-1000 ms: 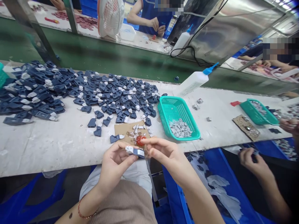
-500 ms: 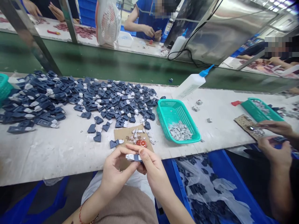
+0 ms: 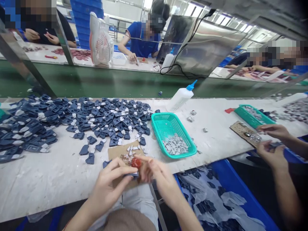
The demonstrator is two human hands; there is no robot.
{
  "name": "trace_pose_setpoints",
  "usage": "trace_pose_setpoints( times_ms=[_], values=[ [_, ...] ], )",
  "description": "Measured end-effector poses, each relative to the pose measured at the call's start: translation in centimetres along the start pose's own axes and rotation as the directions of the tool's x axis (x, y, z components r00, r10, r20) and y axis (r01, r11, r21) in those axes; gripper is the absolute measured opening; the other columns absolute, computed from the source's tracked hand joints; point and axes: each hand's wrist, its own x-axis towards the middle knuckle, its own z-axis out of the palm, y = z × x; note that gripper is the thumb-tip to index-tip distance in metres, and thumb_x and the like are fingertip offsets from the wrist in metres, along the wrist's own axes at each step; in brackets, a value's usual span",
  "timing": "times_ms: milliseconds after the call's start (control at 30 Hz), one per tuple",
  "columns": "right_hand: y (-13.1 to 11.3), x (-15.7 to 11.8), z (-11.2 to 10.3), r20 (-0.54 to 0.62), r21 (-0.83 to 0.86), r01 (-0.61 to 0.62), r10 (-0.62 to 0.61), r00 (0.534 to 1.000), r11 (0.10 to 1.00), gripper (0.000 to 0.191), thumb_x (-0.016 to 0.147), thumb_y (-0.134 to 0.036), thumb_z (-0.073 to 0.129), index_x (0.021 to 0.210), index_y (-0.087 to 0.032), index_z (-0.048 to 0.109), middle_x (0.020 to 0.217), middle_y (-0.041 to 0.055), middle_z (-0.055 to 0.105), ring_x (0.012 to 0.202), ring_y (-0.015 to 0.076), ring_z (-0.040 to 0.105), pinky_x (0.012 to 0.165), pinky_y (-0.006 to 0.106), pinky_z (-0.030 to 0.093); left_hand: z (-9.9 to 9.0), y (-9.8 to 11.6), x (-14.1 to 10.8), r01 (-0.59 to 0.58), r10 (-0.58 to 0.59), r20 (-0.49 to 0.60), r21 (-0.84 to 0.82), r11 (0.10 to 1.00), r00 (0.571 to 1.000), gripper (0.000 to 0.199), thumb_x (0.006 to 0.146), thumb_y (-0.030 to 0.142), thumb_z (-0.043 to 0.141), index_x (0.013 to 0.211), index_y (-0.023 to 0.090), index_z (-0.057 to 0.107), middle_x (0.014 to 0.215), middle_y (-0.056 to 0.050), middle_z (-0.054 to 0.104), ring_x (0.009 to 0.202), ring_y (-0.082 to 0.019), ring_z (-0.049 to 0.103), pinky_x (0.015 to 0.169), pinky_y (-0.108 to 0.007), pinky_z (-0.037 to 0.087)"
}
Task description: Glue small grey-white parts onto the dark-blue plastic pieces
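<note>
Between its thumb and fingers my left hand (image 3: 112, 183) holds a dark blue and white part (image 3: 132, 174), mostly covered by the fingers. My right hand (image 3: 160, 176) is just to the right of it, blurred, its fingers apart from the part; whether it pinches anything is hidden. Beyond both hands lies a cardboard piece (image 3: 115, 152) bearing a red blob (image 3: 136, 163) and small light pieces. A green basket (image 3: 156, 128) with small grey pieces stands to the right. Dark blue parts (image 3: 96, 112) are heaped across the left of the table.
A white glue bottle (image 3: 180, 98) with a blue tip stands tilted behind the basket. At the right a co-worker's hands (image 3: 274, 154) are over another cardboard piece (image 3: 243, 130). Below the table edge a blue crate (image 3: 231, 179) holds dark parts and plastic film.
My hands have come apart; the right has let go of the blue and white part, which stays in the left. The camera view has tilted up and shifted.
</note>
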Motion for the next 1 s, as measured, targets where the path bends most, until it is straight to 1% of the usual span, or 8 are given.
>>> trace_pose_setpoints(
  times_ms=[67,133,200,267,433,567,800,1000],
  values=[
    [-0.2,1.2,-3.7,-0.203,-0.287,0.055,-0.117,0.972,0.956,0.042,0.095,-0.045,0.042,0.107,-0.017,0.070,0.077,0.0062,0.067,0.073,0.0192,0.062,0.067,0.031,0.048,-0.8,-0.2,0.5,0.056,-0.056,-0.039,-0.007,0.998,0.998,0.023,0.088,0.017,0.059,0.101,0.028,0.073,0.079,-0.003,0.059,0.072,-0.014,0.060,0.063,-0.022,0.050],
    [0.0,2.8,-7.5,-0.323,-0.582,-0.015,-0.214,0.922,0.813,0.035,0.093,-0.039,0.045,0.106,-0.018,0.070,0.101,0.0103,0.070,0.094,0.0242,0.063,0.078,0.034,0.047,-1.8,-0.4,1.3,0.115,-0.117,-0.082,-0.027,0.993,0.990,0.019,0.088,0.022,0.059,0.097,0.027,0.075,0.081,-0.004,0.058,0.073,-0.015,0.060,0.060,-0.022,0.051],
    [0.5,4.6,-10.6,-0.276,-0.774,-0.120,-0.160,0.948,0.622,0.036,0.093,-0.035,0.042,0.104,-0.015,0.071,0.107,0.0132,0.071,0.100,0.0273,0.062,0.080,0.036,0.045,-2.9,-0.5,2.5,0.156,-0.158,-0.150,-0.025,0.987,0.976,0.016,0.087,0.027,0.061,0.093,0.026,0.075,0.083,-0.005,0.059,0.075,-0.016,0.062,0.061,-0.023,0.052],
    [1.0,6.2,-12.4,-0.203,-0.827,-0.117,-0.098,0.974,0.550,0.031,0.090,-0.031,0.048,0.090,-0.014,0.074,0.097,0.0137,0.073,0.091,0.0271,0.065,0.076,0.035,0.045,-4.2,-0.6,4.3,0.196,-0.189,-0.232,0.006,0.981,0.954,0.016,0.084,0.033,0.063,0.091,0.025,0.075,0.087,-0.004,0.061,0.075,-0.017,0.063,0.063,-0.024,0.053],
    [1.5,7.8,-12.5,-0.106,-0.864,-0.052,-0.080,0.991,0.501,0.022,0.082,-0.021,0.057,0.067,-0.017,0.073,0.079,0.0111,0.074,0.076,0.0237,0.065,0.067,0.030,0.042,-7.9,-1.7,11.7,0.347,-0.266,-0.388,0.153,0.925,0.882,0.027,0.079,0.039,0.065,0.098,0.021,0.074,0.091,-0.003,0.070,0.070,-0.017,0.064,0.069,-0.026,0.051],
    [1.6,7.8,-12.4,-0.094,-0.874,-0.039,-0.091,0.991,0.484,0.021,0.080,-0.016,0.056,0.068,-0.017,0.073,0.079,0.0116,0.074,0.084,0.0273,0.064,0.071,0.032,0.042,-9.9,-4.0,19.3,0.386,-0.236,-0.409,0.335,0.860,0.882,0.026,0.079,0.029,0.063,0.100,0.017,0.074,0.090,-0.003,0.072,0.075,-0.017,0.062,0.074,-0.026,0.049],
    [2.8,8.3,-14.0,-0.062,-0.838,0.000,-0.096,0.993,0.546,0.013,0.070,-0.009,0.059,0.073,-0.017,0.069,0.078,0.0071,0.072,0.082,0.0239,0.064,0.072,0.031,0.045,-9.4,-9.9,30.3,0.499,-0.441,-0.235,0.362,0.788,0.866,0.025,0.090,0.029,0.060,0.108,0.012,0.062,0.104,-0.007,0.066,0.087,-0.018,0.065,0.076,-0.037,0.055],
    [2.6,9.7,-15.5,-0.084,-0.817,0.031,-0.172,0.982,0.576,0.015,0.077,-0.008,0.053,0.080,-0.018,0.063,0.084,0.0062,0.068,0.087,0.0225,0.063,0.076,0.032,0.047,-9.3,-12.9,35.2,0.506,-0.486,-0.185,0.513,0.694,0.854,0.029,0.091,0.031,0.058,0.114,0.014,0.059,0.111,-0.009,0.063,0.092,-0.020,0.064,0.078,-0.039,0.056]
  ],
)
